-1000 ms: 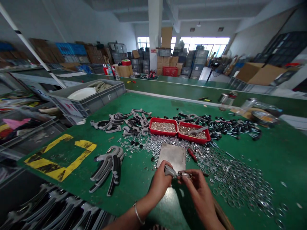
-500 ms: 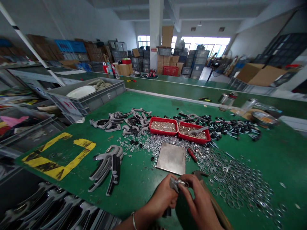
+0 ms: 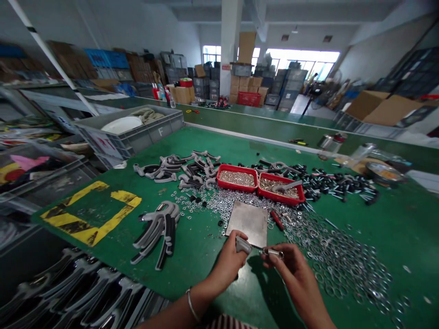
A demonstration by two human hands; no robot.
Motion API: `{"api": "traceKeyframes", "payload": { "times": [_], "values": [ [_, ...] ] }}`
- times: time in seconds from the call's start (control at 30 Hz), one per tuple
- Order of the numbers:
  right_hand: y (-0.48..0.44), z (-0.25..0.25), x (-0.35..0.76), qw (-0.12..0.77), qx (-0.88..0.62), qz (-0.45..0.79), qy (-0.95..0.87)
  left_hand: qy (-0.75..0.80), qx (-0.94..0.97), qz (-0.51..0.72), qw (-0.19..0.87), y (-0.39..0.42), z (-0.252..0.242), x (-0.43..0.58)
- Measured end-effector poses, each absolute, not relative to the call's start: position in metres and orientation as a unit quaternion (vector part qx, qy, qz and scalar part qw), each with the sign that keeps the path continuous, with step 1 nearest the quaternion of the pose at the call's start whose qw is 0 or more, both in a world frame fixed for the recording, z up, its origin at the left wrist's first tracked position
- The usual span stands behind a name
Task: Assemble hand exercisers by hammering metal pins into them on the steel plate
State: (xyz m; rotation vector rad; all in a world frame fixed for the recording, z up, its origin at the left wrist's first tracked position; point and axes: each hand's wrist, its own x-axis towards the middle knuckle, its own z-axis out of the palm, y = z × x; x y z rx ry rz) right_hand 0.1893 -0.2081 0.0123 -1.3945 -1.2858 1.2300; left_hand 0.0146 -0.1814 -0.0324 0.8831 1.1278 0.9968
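Steel coil spring [image 3: 273, 252] sits pinched between the thumb and fingertips of your right hand [image 3: 295, 270], the hand nearly closed on it. Your left hand [image 3: 228, 261] is curled shut around a grey handle piece [image 3: 243, 245], whose end shows past your fingers. A thin metal rod [image 3: 256, 247] runs between that piece and the spring, above the green work mat [image 3: 387, 228]; the join is too small to read. A silver bangle [image 3: 192, 305] circles your left wrist.

Just ahead of your left fingers lies a square steel plate [image 3: 247, 223]. Loose steel washers [image 3: 346, 269] spread to the right of your right hand and around the plate. Farther ahead of both hands sit two red trays [image 3: 236, 166] of small metal fittings, side by side. Left of your left hand lies a heap of grey-and-black hand grips [image 3: 159, 233], with yellow floor tape [image 3: 92, 214] beyond it. Black-capped bolts [image 3: 338, 185] lie ahead and to the right of your right hand.
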Motion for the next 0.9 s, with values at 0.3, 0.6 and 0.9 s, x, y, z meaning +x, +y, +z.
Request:
{"api": "traceKeyframes", "payload": {
  "times": [0.3, 0.6, 0.9],
  "values": [
    [-0.209, 0.001, 0.168, 0.449, -0.575, 0.376, -0.571, 0.431, 0.359, 0.411, 0.719, -0.192, -0.03, 0.027],
    [-0.175, 0.003, 0.208, 0.279, -0.477, 0.51, -0.659, 0.264, 0.388, 0.255, 0.845, -0.207, -0.001, 0.002],
    [-0.096, -0.024, 0.247, 0.261, -0.534, 0.207, -0.777, 0.466, 0.455, 0.403, 0.644, -0.159, -0.016, -0.018]
  ]
}}
